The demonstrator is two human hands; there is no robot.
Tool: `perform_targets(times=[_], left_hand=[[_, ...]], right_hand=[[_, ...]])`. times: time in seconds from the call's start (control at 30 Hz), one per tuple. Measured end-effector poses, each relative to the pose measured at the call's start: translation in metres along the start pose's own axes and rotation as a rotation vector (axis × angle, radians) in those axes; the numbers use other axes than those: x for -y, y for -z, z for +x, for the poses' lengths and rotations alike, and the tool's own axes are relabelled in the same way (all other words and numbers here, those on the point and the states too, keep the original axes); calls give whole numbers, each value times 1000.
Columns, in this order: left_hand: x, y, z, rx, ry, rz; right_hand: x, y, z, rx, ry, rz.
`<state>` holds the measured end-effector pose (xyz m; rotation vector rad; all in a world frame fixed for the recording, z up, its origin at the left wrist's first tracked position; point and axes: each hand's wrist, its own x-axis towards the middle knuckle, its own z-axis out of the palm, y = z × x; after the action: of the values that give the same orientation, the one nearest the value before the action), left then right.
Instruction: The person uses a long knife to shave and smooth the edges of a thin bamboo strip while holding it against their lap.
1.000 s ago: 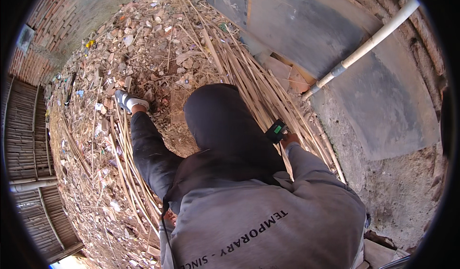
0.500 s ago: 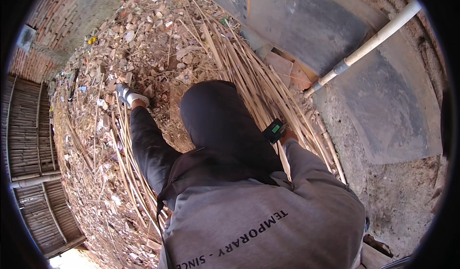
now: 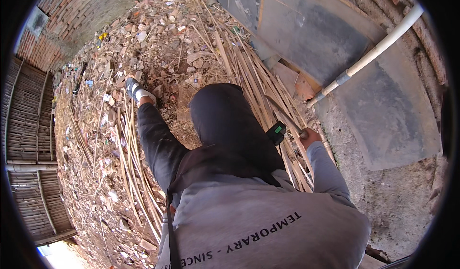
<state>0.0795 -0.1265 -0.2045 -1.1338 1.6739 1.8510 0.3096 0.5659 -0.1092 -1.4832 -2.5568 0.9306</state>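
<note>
My right hand [image 3: 311,138] is closed around the handle of a long-bladed knife [image 3: 283,112], right of my bent, dark-trousered knee [image 3: 218,111]. Its dark blade points up and left, over a bundle of split bamboo strips [image 3: 249,77]. Whether the blade touches a strip I cannot tell. A small black device with a green screen [image 3: 276,133] sits between the knee and this hand. Of my left arm only a scrap of skin shows beside the dark strap; my clothes hide the hand and its fingers.
My other leg reaches out to a grey shoe [image 3: 139,91] on rubble-strewn ground [image 3: 158,34]. More bamboo strips [image 3: 132,168] lie along that leg. Dark panels [image 3: 321,29] and a pale pole [image 3: 369,53] stand at the right. A woven bamboo wall [image 3: 28,111] is at the left.
My right hand has moved right, away from the black device, and the knife's blade and handle have come into sight. The whole view has shifted slightly.
</note>
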Motion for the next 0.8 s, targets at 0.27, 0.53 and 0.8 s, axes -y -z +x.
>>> perform_targets(times=[0.27,0.53,0.8], left_hand=[[-42,1,23,50,-297,54],[-226,-174,-130,6,-1514,441],[-297,-296,-368,246,-2377,925]], right_hand=[[-3,109,-32,14,48,35],[109,170,-46,8,378,247],[262,190,-39,121,828,62]])
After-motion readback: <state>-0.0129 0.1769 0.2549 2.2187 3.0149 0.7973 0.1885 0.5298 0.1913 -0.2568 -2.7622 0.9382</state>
